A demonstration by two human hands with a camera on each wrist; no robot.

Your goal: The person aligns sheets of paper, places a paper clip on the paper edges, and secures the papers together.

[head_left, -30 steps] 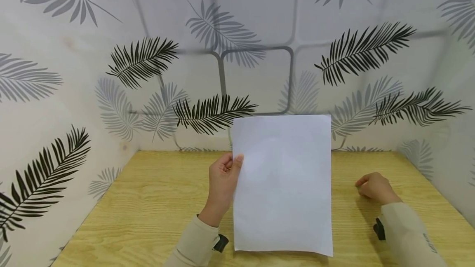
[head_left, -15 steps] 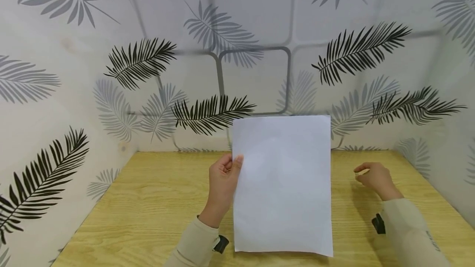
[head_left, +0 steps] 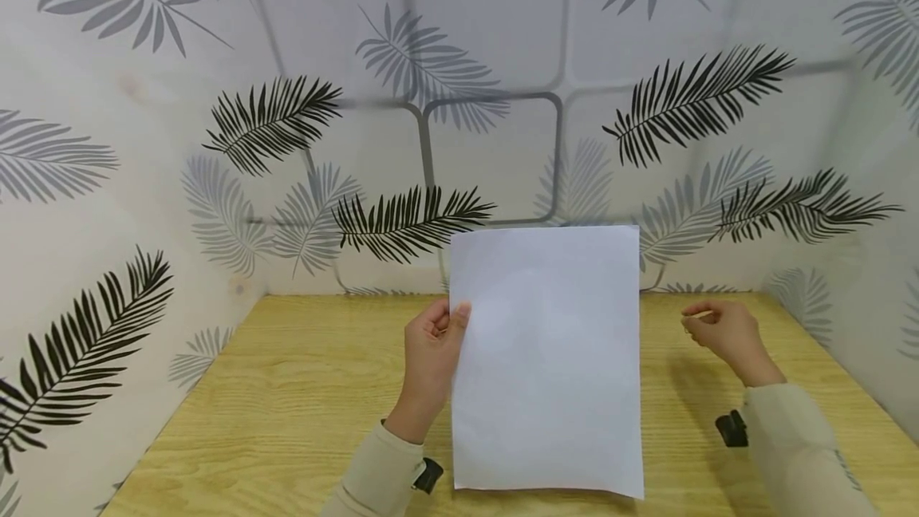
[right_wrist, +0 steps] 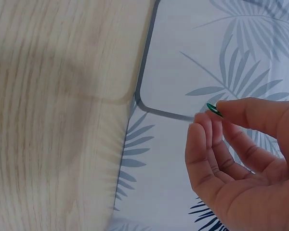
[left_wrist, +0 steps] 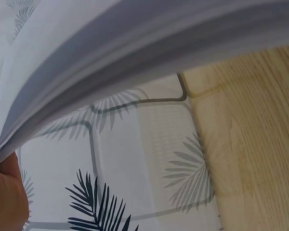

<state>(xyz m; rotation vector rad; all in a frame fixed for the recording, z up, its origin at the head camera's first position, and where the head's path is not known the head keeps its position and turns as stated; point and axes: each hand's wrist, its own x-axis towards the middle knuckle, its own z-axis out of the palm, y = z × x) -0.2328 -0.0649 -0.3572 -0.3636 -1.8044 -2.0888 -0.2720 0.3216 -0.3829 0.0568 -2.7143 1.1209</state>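
My left hand (head_left: 429, 357) pinches the left edge of a stack of white paper (head_left: 549, 365), thumb in front. The stack stands upright above the table, and the left wrist view shows several sheets (left_wrist: 101, 53) fanning slightly at the edge. Off to the right of the paper, my right hand (head_left: 728, 340) is raised above the table. In the right wrist view its thumb and fingertips pinch a small green paper clip (right_wrist: 213, 109), with only one looped end showing. The clip and the paper are apart.
A wood-grain table (head_left: 287, 389) lies under both hands. Behind it and at the sides rises a pale covering with leaf prints (head_left: 495, 158). Each wrist wears a small black device (head_left: 428, 475) at the cuff.
My right hand has lifted from the table with the paper clip between its fingertips and moved slightly left. My left hand and the paper have stayed nearly still.
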